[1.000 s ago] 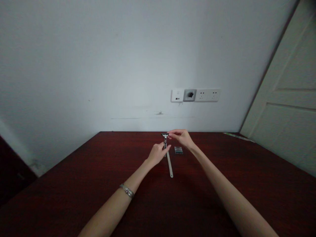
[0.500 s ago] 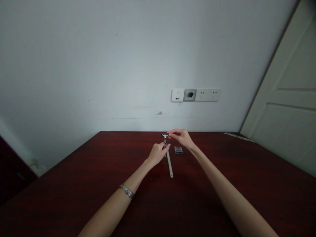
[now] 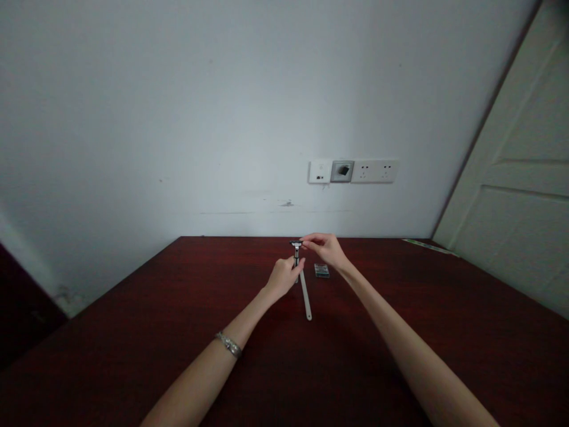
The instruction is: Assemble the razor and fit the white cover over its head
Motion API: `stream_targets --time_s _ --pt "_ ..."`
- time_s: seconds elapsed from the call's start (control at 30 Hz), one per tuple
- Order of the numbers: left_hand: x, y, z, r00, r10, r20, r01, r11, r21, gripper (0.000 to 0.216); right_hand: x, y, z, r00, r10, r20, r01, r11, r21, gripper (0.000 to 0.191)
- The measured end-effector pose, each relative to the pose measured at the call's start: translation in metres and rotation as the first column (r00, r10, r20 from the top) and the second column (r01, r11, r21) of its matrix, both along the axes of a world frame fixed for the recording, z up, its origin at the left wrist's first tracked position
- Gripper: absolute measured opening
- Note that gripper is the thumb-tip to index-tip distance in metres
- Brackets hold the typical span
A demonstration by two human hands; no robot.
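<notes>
My left hand (image 3: 283,277) is closed around the handle of a razor (image 3: 297,251), which stands upright with its T-shaped head on top. The razor's dark head is pinched at its right end between the thumb and fingertips of my right hand (image 3: 325,247). Beneath and in front of the left hand, a pale flat strip (image 3: 306,299) with a small hole at its near end lies on the table. A small clear plastic case (image 3: 321,270) rests below the right hand, apart from it. Part of the handle is hidden by my left fingers.
The dark red wooden table (image 3: 213,284) reaches back to a white wall (image 3: 222,118). Sockets (image 3: 374,171) are set in the wall above the table. A pale door panel (image 3: 520,225) stands at the right, near a thin green-and-white strip (image 3: 430,247) at the back edge.
Both hands keep the same hold. The razor has shifted very slightly to the left.
</notes>
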State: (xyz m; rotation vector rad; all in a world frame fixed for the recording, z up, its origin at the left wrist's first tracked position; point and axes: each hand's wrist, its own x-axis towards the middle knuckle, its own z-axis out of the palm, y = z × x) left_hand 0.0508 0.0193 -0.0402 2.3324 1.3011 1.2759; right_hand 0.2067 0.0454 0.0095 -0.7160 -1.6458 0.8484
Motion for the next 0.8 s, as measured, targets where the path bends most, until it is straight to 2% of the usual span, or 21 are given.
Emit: stream_targets --time_s 0.43,0.6,0.8 --pt "-0.001 0.002 -0.001 0.999 0.015 -0.047 -0.015 1.0 0.003 0.038 0.001 -0.003 0.003 0.999 -0.009 0.037 0.009 1.0 0.008 0.021" --pt "-0.007 0.002 0.002 0.995 0.004 -0.098 -0.006 1.0 -0.013 0.036 0.002 0.0 0.001 1.0 0.017 0.002 -0.016 0.998 -0.064 0.026" --pt "-0.01 -0.001 0.013 0.999 -0.024 -0.037 0.02 0.994 -0.106 0.03 0.002 0.0 0.002 0.999 0.021 -0.045 -0.028 0.989 -0.144 0.036"
